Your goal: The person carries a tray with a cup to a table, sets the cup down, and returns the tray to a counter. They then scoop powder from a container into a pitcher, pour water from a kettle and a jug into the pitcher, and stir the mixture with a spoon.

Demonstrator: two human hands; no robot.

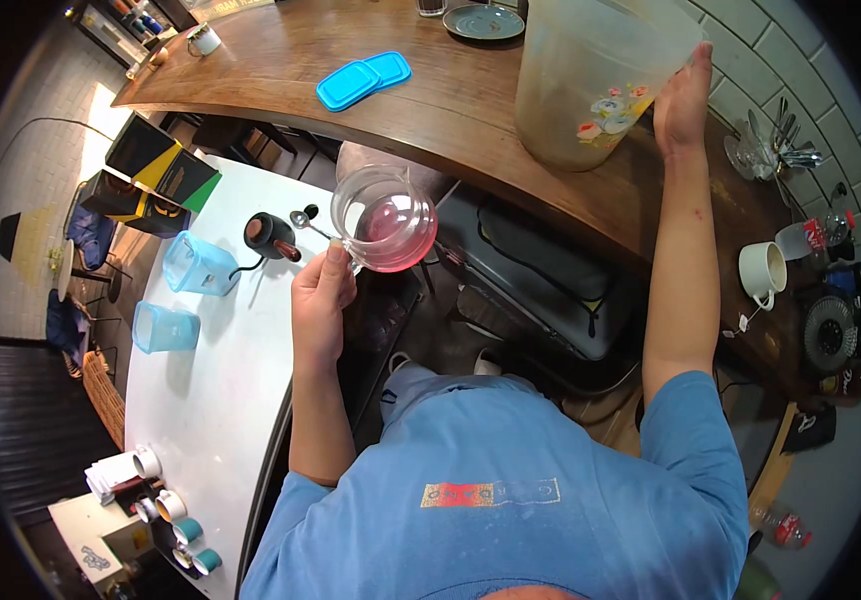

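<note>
My left hand (323, 300) is closed round the handle of a clear glass jug (416, 215) with pink liquid in it, held over the gap between the two counters. A metal spoon (301, 219) shows beside the jug, its handle running toward my left thumb. My right hand (686, 105) grips the right side of a large translucent plastic pitcher (563, 90) with a flower print, thumb up at the rim. Its other fingers are partly hidden behind the pitcher, which is over the wooden counter (461, 110).
Two blue lids (363, 82) and a grey plate (484, 22) lie on the wood. Blue plastic containers (199, 265) and a black pot (269, 236) stand on the white table (221, 390). A white cup (762, 270) and a cutlery holder (754, 160) are at right.
</note>
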